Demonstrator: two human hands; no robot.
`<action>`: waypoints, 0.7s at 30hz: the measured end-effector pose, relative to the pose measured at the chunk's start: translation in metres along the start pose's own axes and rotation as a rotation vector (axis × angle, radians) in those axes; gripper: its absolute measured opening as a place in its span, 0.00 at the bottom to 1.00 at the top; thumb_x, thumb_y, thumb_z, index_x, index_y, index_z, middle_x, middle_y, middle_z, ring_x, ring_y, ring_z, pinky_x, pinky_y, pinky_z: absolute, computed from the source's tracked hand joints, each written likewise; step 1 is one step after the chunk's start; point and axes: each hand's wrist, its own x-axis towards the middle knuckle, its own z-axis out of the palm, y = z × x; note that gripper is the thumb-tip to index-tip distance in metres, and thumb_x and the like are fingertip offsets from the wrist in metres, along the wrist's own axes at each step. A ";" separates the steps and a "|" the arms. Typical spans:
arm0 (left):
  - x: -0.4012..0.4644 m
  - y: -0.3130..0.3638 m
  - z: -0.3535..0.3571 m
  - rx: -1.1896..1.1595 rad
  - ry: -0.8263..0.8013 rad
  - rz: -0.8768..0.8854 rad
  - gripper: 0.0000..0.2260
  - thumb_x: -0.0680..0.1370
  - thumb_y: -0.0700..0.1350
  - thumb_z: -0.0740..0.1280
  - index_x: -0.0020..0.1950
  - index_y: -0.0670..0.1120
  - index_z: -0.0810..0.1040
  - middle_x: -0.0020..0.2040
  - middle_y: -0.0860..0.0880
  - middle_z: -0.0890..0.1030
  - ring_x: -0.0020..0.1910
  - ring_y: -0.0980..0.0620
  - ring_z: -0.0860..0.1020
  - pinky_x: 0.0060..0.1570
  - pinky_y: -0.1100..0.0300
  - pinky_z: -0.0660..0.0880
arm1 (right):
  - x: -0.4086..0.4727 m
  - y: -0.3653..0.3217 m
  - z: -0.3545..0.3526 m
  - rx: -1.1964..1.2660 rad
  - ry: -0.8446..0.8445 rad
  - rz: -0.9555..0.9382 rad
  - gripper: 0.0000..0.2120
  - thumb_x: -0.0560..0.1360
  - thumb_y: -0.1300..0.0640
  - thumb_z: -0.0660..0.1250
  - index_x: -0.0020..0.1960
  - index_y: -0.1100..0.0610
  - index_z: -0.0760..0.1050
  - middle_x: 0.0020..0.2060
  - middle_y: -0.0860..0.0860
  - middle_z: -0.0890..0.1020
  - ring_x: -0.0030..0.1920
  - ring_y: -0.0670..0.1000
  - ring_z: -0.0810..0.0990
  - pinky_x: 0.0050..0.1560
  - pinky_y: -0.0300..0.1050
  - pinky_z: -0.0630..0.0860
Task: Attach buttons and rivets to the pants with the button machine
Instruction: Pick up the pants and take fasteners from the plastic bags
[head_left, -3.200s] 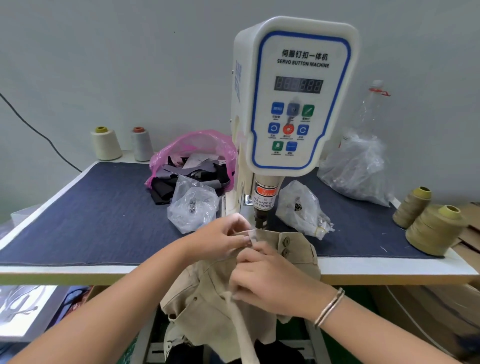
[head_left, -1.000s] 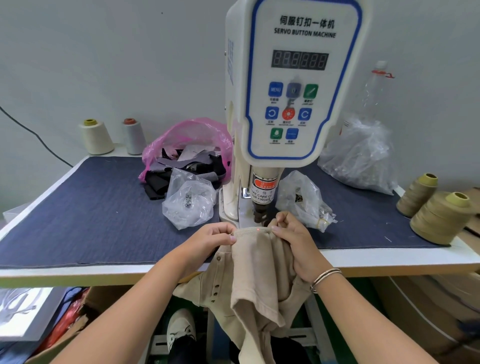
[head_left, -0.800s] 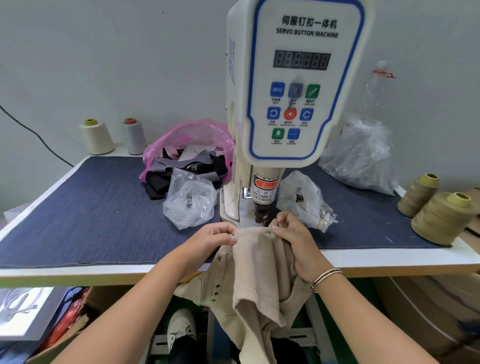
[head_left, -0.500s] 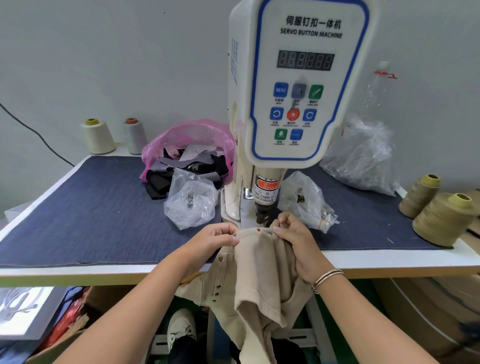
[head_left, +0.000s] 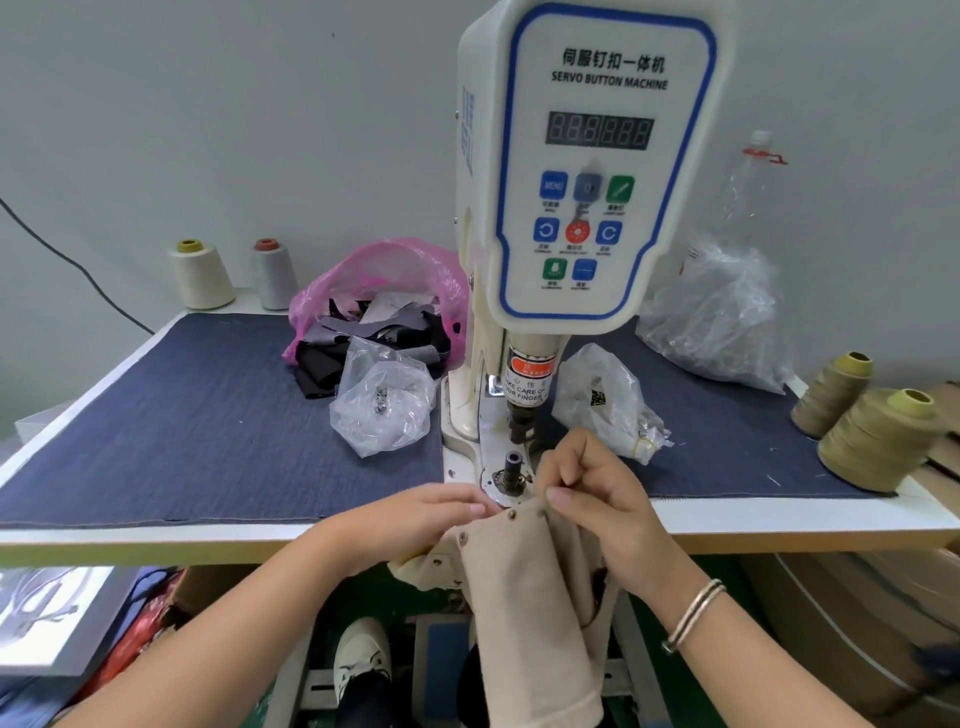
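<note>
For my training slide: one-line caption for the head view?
Both hands pinch beige pants, newly riveted, before the white button machine.

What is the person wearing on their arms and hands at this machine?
Both forearms are bare, with no sleeves in view. The left hand has no gloves or jewellery. The right hand is also ungloved, with thin silver bangles stacked at the wrist.

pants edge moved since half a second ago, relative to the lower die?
Yes. The pants edge has come back toward the person: it covered the lower die under the punch, and now the die stands bare beyond the fabric.
</note>
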 end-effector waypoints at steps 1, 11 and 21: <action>-0.002 0.005 0.001 0.076 -0.023 -0.045 0.14 0.76 0.57 0.61 0.57 0.57 0.80 0.57 0.59 0.80 0.58 0.59 0.76 0.63 0.61 0.69 | 0.002 -0.006 0.003 0.012 -0.011 -0.034 0.10 0.71 0.62 0.62 0.41 0.47 0.67 0.33 0.44 0.72 0.34 0.45 0.66 0.39 0.35 0.67; -0.026 0.057 -0.014 -0.233 0.116 0.126 0.14 0.77 0.52 0.68 0.50 0.41 0.81 0.43 0.48 0.82 0.41 0.52 0.80 0.41 0.63 0.77 | 0.004 -0.035 -0.015 -0.382 0.050 0.076 0.04 0.72 0.63 0.60 0.46 0.57 0.70 0.37 0.46 0.74 0.39 0.48 0.71 0.42 0.40 0.69; -0.018 0.107 0.007 -0.147 -0.033 0.283 0.10 0.75 0.48 0.67 0.56 0.52 0.80 0.53 0.53 0.83 0.53 0.55 0.80 0.53 0.61 0.75 | 0.014 -0.072 -0.011 -0.170 0.151 0.422 0.13 0.74 0.63 0.61 0.45 0.54 0.84 0.45 0.54 0.85 0.50 0.53 0.83 0.54 0.47 0.77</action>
